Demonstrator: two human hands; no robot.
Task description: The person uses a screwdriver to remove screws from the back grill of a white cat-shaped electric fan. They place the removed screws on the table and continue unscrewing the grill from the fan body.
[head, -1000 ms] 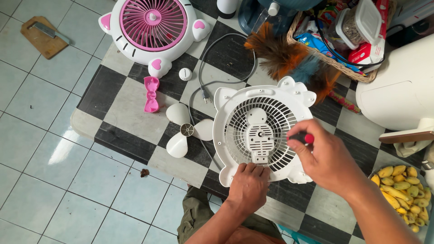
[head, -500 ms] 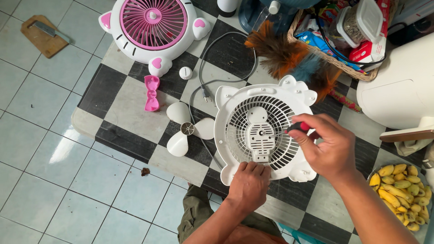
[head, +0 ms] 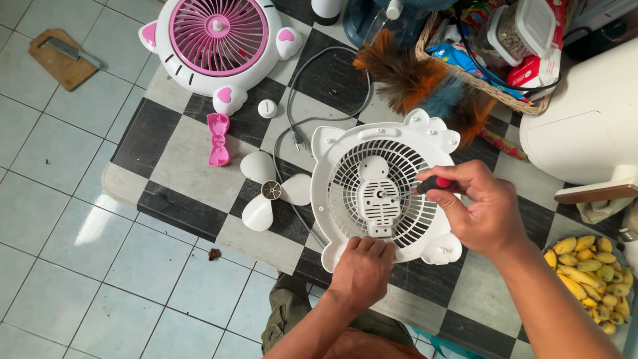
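A white fan housing (head: 345, 156) with a round grille lies flat on the black-and-white chequered table (head: 166, 153). My left hand (head: 362, 269) presses on its near rim, fingers curled over the edge. My right hand (head: 480, 209) holds a screwdriver (head: 432, 184) with a red and black handle; its shaft points left toward the motor plate (head: 377, 196) at the grille's middle.
A white three-blade propeller (head: 271, 191) and a pink bow piece (head: 218, 138) lie left of the housing. A pink-and-white front cover (head: 218, 40), a small white knob (head: 267, 108), a grey power cord (head: 299, 93), a feather duster (head: 412, 83), a wicker basket (head: 518, 103) and bananas (head: 591, 276) surround it.
My right hand has moved up and left, bringing the screwdriver from the grille's right rim toward the motor plate. The left hand has stayed on the near rim.
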